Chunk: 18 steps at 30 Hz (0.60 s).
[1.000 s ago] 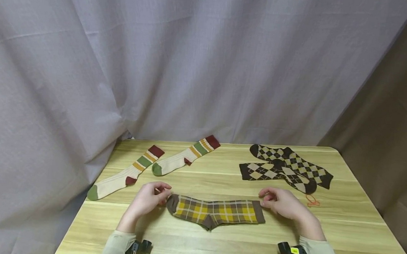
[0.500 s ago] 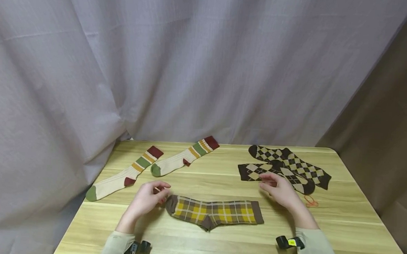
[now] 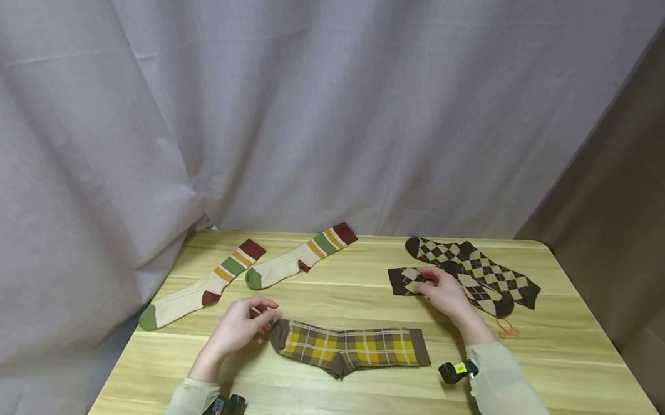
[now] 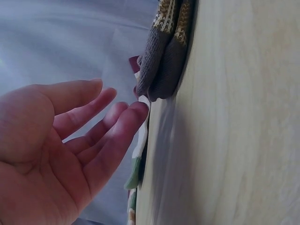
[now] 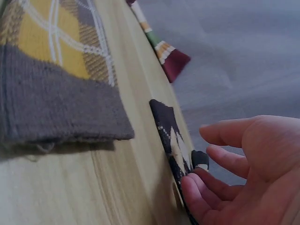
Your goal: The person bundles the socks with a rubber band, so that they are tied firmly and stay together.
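A plaid sock in brown and yellow (image 3: pixel 359 348) lies flat across the front of the table. In the left wrist view, its grey-brown toe (image 4: pixel 161 65) shows two layers, one against the other. Beside that toe is my left hand (image 3: pixel 240 323), fingers loosely bent and holding nothing. My right hand (image 3: pixel 446 295) hovers at the nearer argyle sock (image 3: pixel 401 280), thumb and fingers apart with nothing between them; whether a fingertip touches the sock I cannot tell. Part of this sock is hidden behind the hand. The other argyle sock (image 3: pixel 498 272) lies behind, overlapped by the nearer one.
Two cream socks with striped tops lie at the left: one sock (image 3: pixel 192 300) near the table's left edge, the other sock (image 3: pixel 284 267) further back. A small orange loop (image 3: pixel 508 329) lies right of the argyle socks. A grey curtain (image 3: pixel 315 106) hangs behind the table.
My right hand has left the cuff of the plaid sock and moved back and slightly left to the nearer argyle sock. My left hand has stayed beside the toe.
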Available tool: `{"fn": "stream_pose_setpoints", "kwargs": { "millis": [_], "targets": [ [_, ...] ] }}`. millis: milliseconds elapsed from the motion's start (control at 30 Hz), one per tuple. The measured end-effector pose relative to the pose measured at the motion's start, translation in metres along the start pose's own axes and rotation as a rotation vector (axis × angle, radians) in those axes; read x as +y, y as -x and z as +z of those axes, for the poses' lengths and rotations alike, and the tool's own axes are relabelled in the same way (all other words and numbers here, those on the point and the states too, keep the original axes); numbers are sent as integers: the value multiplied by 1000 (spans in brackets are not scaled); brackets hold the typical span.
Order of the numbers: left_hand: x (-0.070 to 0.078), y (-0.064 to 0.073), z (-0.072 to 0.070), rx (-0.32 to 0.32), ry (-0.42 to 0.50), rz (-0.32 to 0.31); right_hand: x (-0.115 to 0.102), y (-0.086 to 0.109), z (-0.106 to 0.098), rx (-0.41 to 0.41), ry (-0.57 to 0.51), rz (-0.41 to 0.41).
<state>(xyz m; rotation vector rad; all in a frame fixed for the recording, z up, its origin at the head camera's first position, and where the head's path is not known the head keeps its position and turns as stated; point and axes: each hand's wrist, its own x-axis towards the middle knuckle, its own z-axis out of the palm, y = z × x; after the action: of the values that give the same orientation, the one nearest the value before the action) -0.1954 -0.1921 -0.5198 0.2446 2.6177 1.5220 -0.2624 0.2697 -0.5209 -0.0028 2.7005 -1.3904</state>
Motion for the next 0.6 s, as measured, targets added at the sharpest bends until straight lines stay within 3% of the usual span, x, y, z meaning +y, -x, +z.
{"fn": "stream_pose_setpoints", "kwargs": {
  "millis": [267,600],
  "targets": [
    [-2,1,0,-5,10,-2,-1,-5,9,3,92,-30],
    [-1,-1,-1,-14,-2,1,-5,-2,12,-33,99,-49]
  ]
}}
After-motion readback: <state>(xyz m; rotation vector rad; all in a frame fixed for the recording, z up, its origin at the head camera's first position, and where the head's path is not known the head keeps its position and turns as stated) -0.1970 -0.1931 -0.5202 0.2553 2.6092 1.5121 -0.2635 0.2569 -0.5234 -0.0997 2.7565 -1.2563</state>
